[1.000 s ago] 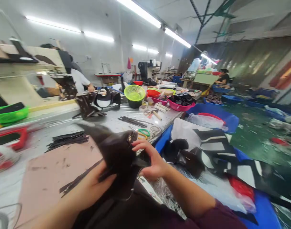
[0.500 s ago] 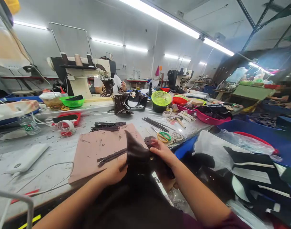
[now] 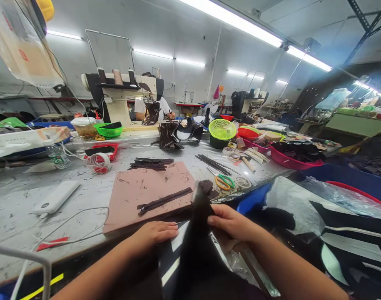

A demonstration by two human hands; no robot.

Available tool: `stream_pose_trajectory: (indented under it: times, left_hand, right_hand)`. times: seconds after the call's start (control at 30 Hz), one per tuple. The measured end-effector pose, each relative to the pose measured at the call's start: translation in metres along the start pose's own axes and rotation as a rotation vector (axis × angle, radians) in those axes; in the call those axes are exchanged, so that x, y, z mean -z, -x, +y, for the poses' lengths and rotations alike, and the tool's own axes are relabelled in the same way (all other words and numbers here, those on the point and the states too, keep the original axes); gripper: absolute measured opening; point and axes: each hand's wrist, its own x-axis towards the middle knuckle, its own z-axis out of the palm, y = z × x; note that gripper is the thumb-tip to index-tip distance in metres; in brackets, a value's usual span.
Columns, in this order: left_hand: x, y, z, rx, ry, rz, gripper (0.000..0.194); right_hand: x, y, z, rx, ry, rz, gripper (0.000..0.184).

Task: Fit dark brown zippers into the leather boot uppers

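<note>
Dark sheet piece point(image 3: 202, 210), pale-faced on its left: stands raised between my two hands, at the worktop's point(image 3: 180, 155) near edge. Right hand point(image 3: 232, 221): pinches the piece's right edge, thumb against it. Left hand point(image 3: 153, 234): fingers straight, at the pale face; thumb hidden, so I cannot tell whether it grips. Pink board point(image 3: 123, 204): just beyond the left hand; carries a dark zipper point(image 3: 165, 200). Scissors point(image 3: 223, 182): right of the board, a gap between. Left of the board: room I count as crossed by a cable point(image 3: 107, 208). Blue bin point(image 3: 252, 198): along the worktop's right edge.
</note>
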Motion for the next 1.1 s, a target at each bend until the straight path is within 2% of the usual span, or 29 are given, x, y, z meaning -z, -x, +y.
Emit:
stream_pose_trajectory:
  times: [0.1, 0.2, 0.27, 0.33, 0.4, 0.47, 0.53, 0.6, 0.63, 0.67, 0.73, 0.77, 0.8, 0.83, 0.9, 0.93, 1.0, 1.1]
  left_hand:
    - [-0.015, 0.020, -0.024, 0.013, -0.029, -0.061, 0.038]
    - [-0.028, 0.037, -0.034, 0.068, 0.011, -0.116, 0.039]
    - [-0.026, 0.044, -0.028, 0.135, 0.062, -0.149, 0.051]
    - [-0.015, 0.049, -0.013, 0.232, 0.142, -0.162, 0.068]
    - [-0.002, 0.049, 0.004, 0.304, 0.263, -0.155, 0.074]
    - [0.006, 0.045, 0.019, 0.299, 0.406, -0.130, 0.069]
    - [0.002, 0.039, 0.025, 0.306, 0.568, -0.060, 0.058]
    - [-0.012, 0.031, 0.022, 0.367, 0.778, 0.000, 0.050]
    - [-0.022, 0.027, 0.018, 0.399, 0.883, 0.025, 0.048]
    - [-0.031, 0.024, 0.013, 0.420, 0.963, 0.048, 0.046]
    - [-0.047, 0.019, 0.002, 0.477, 0.983, 0.136, 0.040]
    - [-0.052, 0.018, -0.003, 0.527, 0.930, 0.190, 0.035]
    - [-0.055, 0.018, -0.006, 0.583, 0.863, 0.237, 0.030]
    - [-0.055, 0.018, -0.008, 0.642, 0.816, 0.273, 0.027]
    - [-0.049, 0.023, -0.011, 0.719, 0.703, 0.345, 0.022]
    - [-0.044, 0.027, -0.012, 0.716, 0.590, 0.394, 0.021]
    - [-0.034, 0.036, -0.013, 0.630, 0.198, 0.522, 0.021]
    - [-0.024, 0.043, -0.017, 0.415, -0.434, 0.619, 0.024]
  right_hand:
    - [-0.016, -0.006, 0.034, -0.130, -0.082, 0.006, 0.037]
    - [-0.025, -0.013, 0.068, -0.174, 0.023, 0.071, 0.042]
    - [-0.031, -0.016, 0.084, -0.125, 0.215, 0.135, 0.044]
    - [-0.035, -0.017, 0.093, -0.076, 0.418, 0.204, 0.045]
    - [-0.037, -0.017, 0.098, -0.082, 0.529, 0.246, 0.046]
    - [-0.037, -0.016, 0.098, -0.110, 0.553, 0.295, 0.043]
    - [-0.036, -0.017, 0.095, -0.071, 0.629, 0.460, 0.040]
    - [-0.035, -0.021, 0.088, 0.131, 0.814, 0.632, 0.048]
    - [-0.036, -0.025, 0.084, 0.284, 0.921, 0.604, 0.052]
    - [-0.037, -0.030, 0.079, 0.444, 1.013, 0.474, 0.051]
    - [-0.044, -0.044, 0.072, 0.672, 1.111, 0.036, 0.042]
    - [-0.048, -0.052, 0.070, 0.695, 1.132, -0.170, 0.036]
    - [-0.052, -0.061, 0.069, 0.654, 1.151, -0.319, 0.032]
    - [-0.056, -0.070, 0.069, 0.567, 1.176, -0.402, 0.031]
    - [-0.059, -0.088, 0.069, 0.312, 1.226, -0.453, 0.031]
    - [-0.059, -0.096, 0.068, 0.178, 1.235, -0.464, 0.030]
    - [-0.055, -0.113, 0.063, -0.032, 1.214, -0.482, 0.028]
    - [-0.045, -0.137, 0.051, -0.154, 1.134, -0.515, 0.027]
